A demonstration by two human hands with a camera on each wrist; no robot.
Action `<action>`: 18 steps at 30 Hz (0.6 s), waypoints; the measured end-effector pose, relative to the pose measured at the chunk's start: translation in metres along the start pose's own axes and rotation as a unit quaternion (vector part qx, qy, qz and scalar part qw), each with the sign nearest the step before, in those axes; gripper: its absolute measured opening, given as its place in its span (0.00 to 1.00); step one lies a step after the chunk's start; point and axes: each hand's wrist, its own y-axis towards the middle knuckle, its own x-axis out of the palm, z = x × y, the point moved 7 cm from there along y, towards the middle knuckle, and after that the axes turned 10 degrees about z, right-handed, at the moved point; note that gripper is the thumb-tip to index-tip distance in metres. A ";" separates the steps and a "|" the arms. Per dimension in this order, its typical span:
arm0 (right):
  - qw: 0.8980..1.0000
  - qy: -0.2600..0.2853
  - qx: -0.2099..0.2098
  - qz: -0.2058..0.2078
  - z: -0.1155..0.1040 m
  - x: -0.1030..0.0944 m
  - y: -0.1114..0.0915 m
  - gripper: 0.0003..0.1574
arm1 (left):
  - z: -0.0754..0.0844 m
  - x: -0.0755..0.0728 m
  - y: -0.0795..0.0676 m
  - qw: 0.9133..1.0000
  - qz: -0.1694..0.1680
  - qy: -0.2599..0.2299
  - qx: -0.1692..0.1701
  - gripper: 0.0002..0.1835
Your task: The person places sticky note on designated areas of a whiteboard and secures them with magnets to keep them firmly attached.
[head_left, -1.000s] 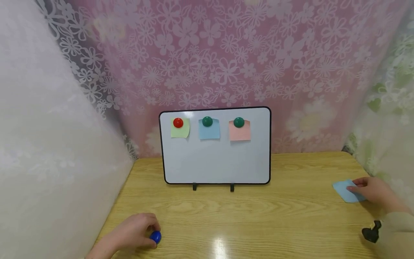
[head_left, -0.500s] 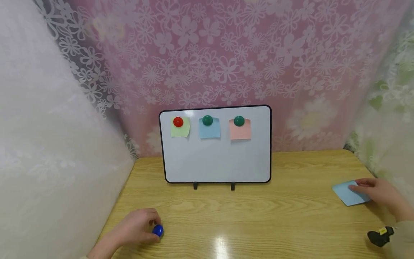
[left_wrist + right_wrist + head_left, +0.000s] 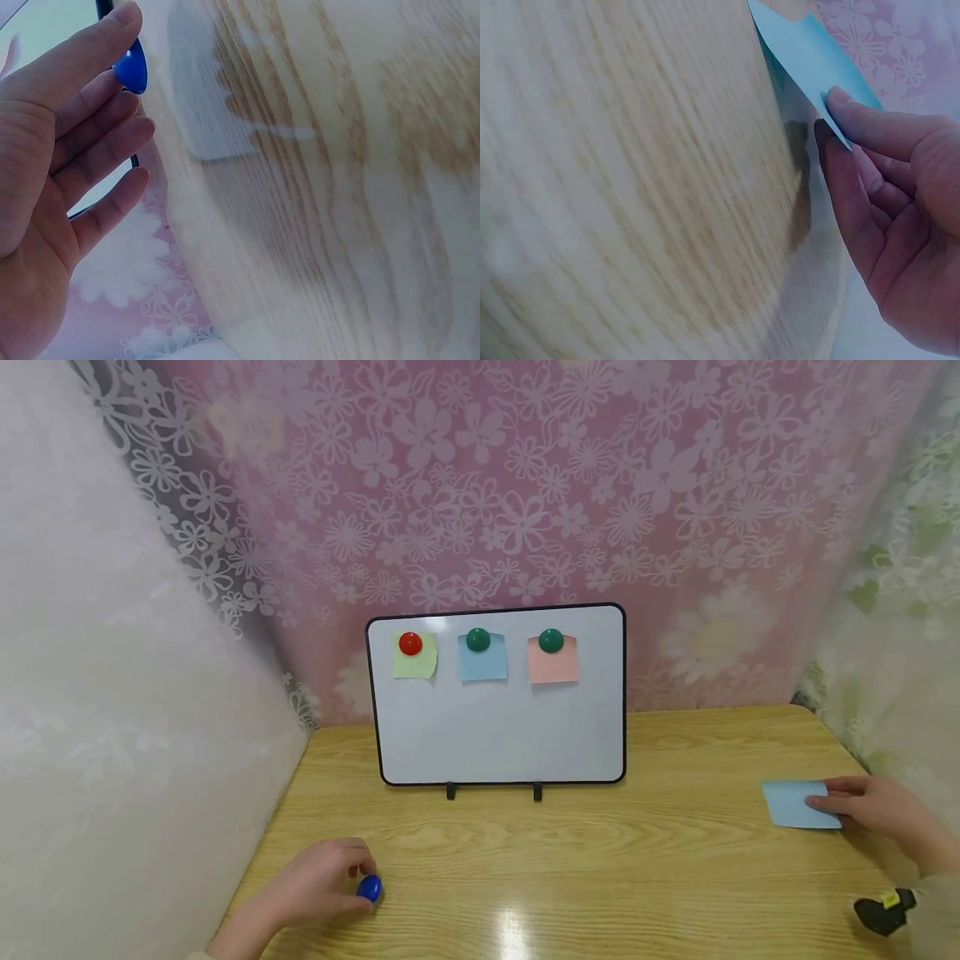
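My left hand (image 3: 318,883) pinches a round blue magnet (image 3: 369,888) between thumb and fingers, over the table's front left. In the left wrist view the blue magnet (image 3: 132,69) sits at the thumb tip, the other fingers loosely bent. On the right, my right hand (image 3: 881,810) pinches a blue sticky note (image 3: 791,806) by its edge. The right wrist view shows the note (image 3: 810,60) between thumb and index finger, above the wood. A whiteboard (image 3: 498,735) stands at the back, bearing a green note (image 3: 420,667), a blue note (image 3: 482,667) and a pink note (image 3: 552,672).
A red magnet (image 3: 410,643) and two green magnets, one on the blue note (image 3: 477,639) and one on the pink (image 3: 551,640), pin the notes. Dark feet (image 3: 537,792) support the board on the wooden table (image 3: 600,877). Floral curtains (image 3: 480,485) surround the table.
My left hand has moved slightly up and to the right with the blue magnet. The right hand has shifted right, and the blue note in it has turned and tilted up.
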 end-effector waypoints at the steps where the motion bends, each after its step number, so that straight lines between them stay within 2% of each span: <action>1: 1.000 0.007 0.004 0.000 0.001 0.001 0.000 0.64 | 0.000 0.000 0.000 1.000 0.000 -0.001 0.000 0.16; 6: 1.000 0.017 0.001 0.023 0.000 0.002 -0.002 0.65 | -0.001 0.002 0.003 1.000 -0.003 -0.009 0.003 0.16; 12: 0.998 0.035 -0.019 0.057 -0.014 0.004 -0.012 0.59 | -0.002 0.003 0.007 1.000 0.001 -0.009 0.010 0.17; 18: 0.995 0.059 -0.018 0.079 -0.023 0.007 -0.018 0.58 | -0.003 0.003 0.009 1.000 0.019 0.005 0.020 0.17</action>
